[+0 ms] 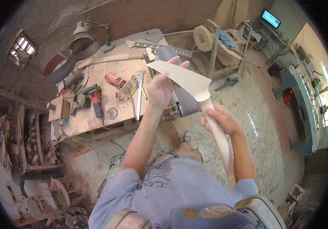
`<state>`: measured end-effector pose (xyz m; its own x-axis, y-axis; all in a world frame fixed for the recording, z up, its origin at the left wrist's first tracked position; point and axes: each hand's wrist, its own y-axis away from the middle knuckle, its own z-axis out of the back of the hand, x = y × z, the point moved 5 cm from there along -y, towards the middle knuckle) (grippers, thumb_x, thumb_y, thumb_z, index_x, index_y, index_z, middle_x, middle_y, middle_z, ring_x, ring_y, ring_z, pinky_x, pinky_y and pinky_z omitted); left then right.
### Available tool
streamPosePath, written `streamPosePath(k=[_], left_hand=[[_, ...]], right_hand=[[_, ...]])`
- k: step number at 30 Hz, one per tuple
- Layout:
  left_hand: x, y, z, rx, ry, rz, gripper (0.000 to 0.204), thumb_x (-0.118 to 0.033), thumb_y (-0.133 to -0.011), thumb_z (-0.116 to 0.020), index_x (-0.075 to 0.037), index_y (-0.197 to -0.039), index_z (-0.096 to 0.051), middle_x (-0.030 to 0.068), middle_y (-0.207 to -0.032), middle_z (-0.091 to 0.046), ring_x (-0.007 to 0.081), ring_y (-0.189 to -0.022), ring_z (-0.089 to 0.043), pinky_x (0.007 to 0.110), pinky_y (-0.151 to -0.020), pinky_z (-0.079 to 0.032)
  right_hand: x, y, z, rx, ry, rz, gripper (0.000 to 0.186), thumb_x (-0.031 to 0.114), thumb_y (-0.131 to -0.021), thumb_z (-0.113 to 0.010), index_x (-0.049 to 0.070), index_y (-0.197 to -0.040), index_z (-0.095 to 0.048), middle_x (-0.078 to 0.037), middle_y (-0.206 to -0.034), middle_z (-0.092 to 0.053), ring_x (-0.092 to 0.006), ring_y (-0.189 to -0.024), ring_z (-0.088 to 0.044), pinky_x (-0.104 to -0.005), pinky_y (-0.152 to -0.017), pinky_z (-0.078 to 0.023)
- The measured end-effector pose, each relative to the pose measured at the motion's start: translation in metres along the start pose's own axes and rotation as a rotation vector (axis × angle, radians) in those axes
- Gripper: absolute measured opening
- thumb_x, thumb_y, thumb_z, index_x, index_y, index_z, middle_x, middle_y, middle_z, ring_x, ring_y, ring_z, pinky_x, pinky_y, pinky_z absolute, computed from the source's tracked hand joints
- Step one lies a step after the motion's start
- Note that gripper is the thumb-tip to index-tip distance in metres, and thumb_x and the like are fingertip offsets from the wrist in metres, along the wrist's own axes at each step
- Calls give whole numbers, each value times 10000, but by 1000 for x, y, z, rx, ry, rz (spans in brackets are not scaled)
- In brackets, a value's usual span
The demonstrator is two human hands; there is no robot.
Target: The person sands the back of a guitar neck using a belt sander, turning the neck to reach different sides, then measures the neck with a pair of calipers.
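A pale, bare wooden axe-shaped piece (189, 82) is held up in front of me, its broad pointed head to the upper left. Its long curved handle runs down to the lower right along my forearm. My right hand (222, 119) is wrapped round the handle just below the head. My left hand (162, 87) holds the head from behind, its fingers showing past the upper edge; it is slightly blurred. Behind the piece stands a belt sander (187, 102) with a wide grey belt, partly hidden by the wood and my left hand.
On the workbench (112, 105) to the left lie an angle grinder (96, 100), a red power tool (115, 80), pliers (143, 92) and a metal ruler-like bar (139, 95). A desk lamp (108, 45) stands behind. A buffing wheel (203, 39) is beyond the sander; cables cross the floor.
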<state>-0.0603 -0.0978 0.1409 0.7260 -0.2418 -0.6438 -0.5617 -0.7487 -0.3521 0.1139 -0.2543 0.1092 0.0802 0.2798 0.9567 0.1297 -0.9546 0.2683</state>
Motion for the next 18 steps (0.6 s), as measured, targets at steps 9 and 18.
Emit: streamPosePath(k=[9,18], left_hand=[[1,19,-7,133,-237,8,831,-149,-884,-778,31,-1574,-352,234,-1488,-557,296,-1356,-572,438,-1146,-450],[4,18,-20,97,-532,57,780,-266,-920,-814,53,-1523,-437,151,-1291,-638,213,-1145,-652,365,-993,-542]], right_hand=[[-55,27,-24,-45,-279,-87,474,477,-1063,-545,10,-1128,-590,-150,-732,-685,-169,-496,-629,-297,-450,-525],[-73,30,-75,-36,-742,-150,591,590,-1079,-394,35,-912,-508,-152,-584,-580,-200,-337,-517,-305,-272,-459]])
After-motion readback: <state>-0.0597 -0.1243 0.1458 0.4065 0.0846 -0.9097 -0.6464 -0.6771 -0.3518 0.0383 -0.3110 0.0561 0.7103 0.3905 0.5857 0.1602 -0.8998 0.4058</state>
